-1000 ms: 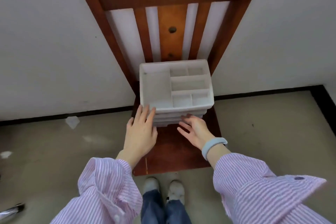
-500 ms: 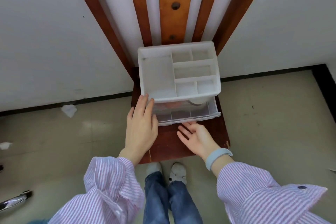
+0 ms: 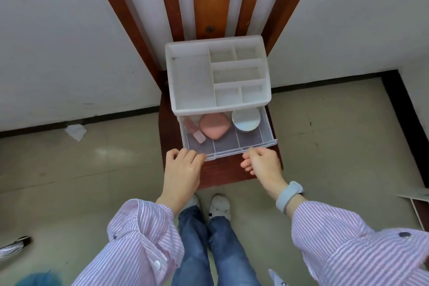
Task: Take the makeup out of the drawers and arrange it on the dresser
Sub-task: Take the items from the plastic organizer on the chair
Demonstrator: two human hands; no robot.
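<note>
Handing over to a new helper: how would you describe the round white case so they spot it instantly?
Find the white organizer on the wooden chair; its clear drawer is pulled open. The round white case lies at the drawer's right, the only round white item beside pink ones.

I am counting one white organizer (image 3: 192,81) with six top compartments and one clear drawer (image 3: 250,141) pulled out. In it I am seeing three pink items: one rounded compact (image 3: 214,126), two small cases (image 3: 199,135), and one round white compact (image 3: 246,119).
</note>
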